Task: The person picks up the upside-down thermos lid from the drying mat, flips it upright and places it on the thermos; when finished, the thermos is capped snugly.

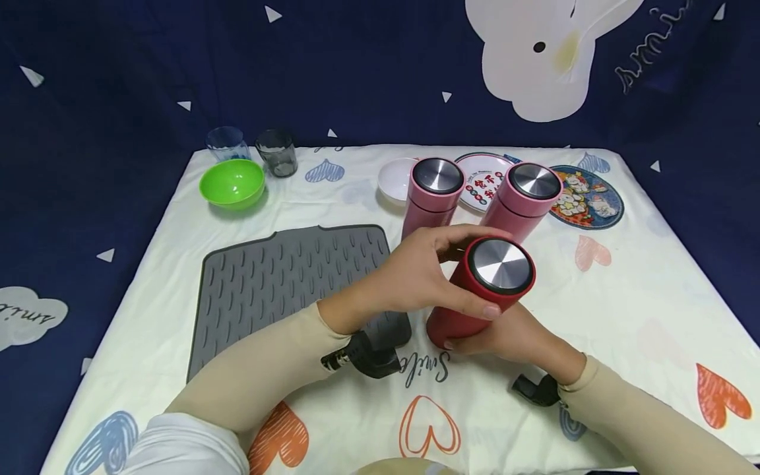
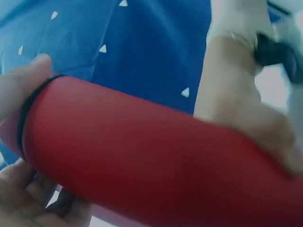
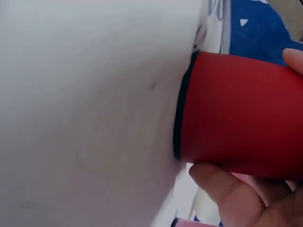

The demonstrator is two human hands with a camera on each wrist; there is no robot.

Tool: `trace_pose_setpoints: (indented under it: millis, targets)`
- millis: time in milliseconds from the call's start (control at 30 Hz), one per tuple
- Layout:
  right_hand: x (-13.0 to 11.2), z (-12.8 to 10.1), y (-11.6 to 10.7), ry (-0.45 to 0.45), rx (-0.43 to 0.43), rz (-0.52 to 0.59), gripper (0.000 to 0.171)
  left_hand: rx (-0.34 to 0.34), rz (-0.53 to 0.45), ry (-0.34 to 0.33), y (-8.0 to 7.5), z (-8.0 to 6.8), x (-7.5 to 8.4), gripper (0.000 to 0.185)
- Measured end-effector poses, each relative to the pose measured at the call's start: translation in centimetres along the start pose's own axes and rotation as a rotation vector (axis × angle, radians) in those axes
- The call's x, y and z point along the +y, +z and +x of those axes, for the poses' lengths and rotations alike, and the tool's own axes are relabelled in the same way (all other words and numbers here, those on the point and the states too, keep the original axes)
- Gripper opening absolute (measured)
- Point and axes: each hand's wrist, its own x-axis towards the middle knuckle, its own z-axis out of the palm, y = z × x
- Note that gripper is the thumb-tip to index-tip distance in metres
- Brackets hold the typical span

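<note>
Red flask (image 1: 481, 290) gripped near its steel lid by left hand (image 1: 415, 274). Base clasped by right hand (image 1: 510, 336), beside two pink flasks (image 1: 432, 194).

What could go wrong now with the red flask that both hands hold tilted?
The red flask is tilted, its base on the cloth; it may slip from the left hand or right hand. Two pink flasks stand close behind; a push could topple them onto the plates.
</note>
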Motion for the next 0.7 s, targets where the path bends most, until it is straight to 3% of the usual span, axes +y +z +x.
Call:
trace_pose_setpoints:
  millis: [100, 167, 300, 400, 467, 567, 633, 700]
  targets:
    - [0.0, -0.1, 0.0, -0.005, 0.004, -0.016, 0.070, -0.061, -0.070, -0.045, -0.2, 0.1, -0.2, 0.074]
    - [0.0, -0.2, 0.1, -0.005, 0.000, 0.002, 0.067, -0.044, 0.028, -0.018, 0.1, -0.1, 0.0, 0.073]
    - [-0.2, -0.1, 0.2, 0.011, -0.002, -0.026, 0.063, 0.102, 0.277, 0.099, 1.0, -0.5, 0.6, 0.072]
    - [-0.4, 0.0, 0.4, 0.041, 0.000, -0.058, 0.066, 0.168, 0.235, 0.140, 1.3, -0.5, 0.4, 0.069]
    - [-0.4, -0.1, 0.5, 0.047, 0.007, -0.059, 0.067, 0.138, 0.126, 0.128, 1.1, -0.3, -0.1, 0.067]
    - [-0.3, -0.3, 0.7, 0.042, 0.030, -0.010, 0.070, 0.018, 0.002, 0.069, 0.6, 0.1, -0.9, 0.070]
    - [-0.2, -0.4, 0.6, 0.024, 0.038, -0.014, 0.071, -0.061, -0.035, 0.030, 0.3, 0.6, -1.2, 0.071]
    - [-0.2, -0.4, 0.4, 0.018, 0.034, -0.001, 0.072, -0.087, -0.046, 0.026, 0.2, 1.0, -1.2, 0.071]
